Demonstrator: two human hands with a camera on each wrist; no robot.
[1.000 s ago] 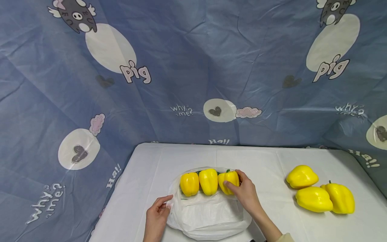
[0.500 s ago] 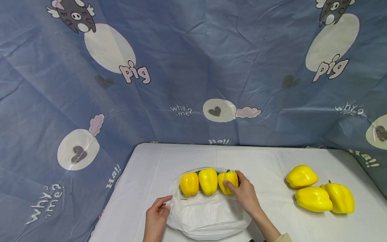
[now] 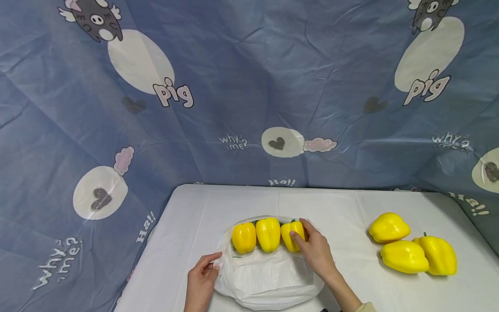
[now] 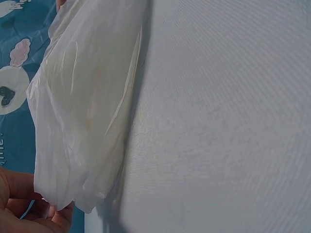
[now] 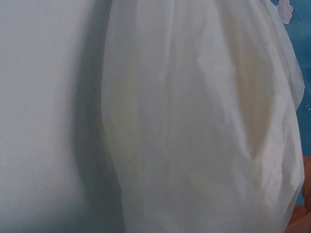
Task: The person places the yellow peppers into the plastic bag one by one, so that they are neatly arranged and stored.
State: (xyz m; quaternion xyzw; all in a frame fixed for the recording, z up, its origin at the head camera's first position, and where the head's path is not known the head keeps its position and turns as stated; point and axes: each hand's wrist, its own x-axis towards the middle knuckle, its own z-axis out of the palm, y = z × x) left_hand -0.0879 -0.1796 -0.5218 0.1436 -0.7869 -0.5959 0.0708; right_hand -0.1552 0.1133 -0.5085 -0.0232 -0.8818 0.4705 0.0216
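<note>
In the head view a white plastic bag (image 3: pixel 273 277) lies spread open on the table. Along its far side three yellow bell peppers stand in a row: a left one (image 3: pixel 244 237), a middle one (image 3: pixel 268 234) and a right one (image 3: pixel 290 236). My right hand (image 3: pixel 317 251) holds the right pepper from its right side, thumb in front. At the bag's left rim, my left hand (image 3: pixel 202 275) pinches the plastic. The left wrist view shows the left hand (image 4: pixel 29 208) at the bag's edge (image 4: pixel 87 116). In the right wrist view, the bag (image 5: pixel 194 116) hides most of the right hand (image 5: pixel 303 208).
Three more yellow bell peppers lie to the right on the white table (image 3: pixel 343 216): a back one (image 3: pixel 389 227), a front one (image 3: pixel 405 257) and a right one (image 3: pixel 438 255). A blue printed cloth (image 3: pixel 234 99) hangs behind and beside the table.
My right hand's fingers have shifted slightly left over the right pepper, covering more of its right side. The left hand, the bag and the other peppers stay practically where they were.
</note>
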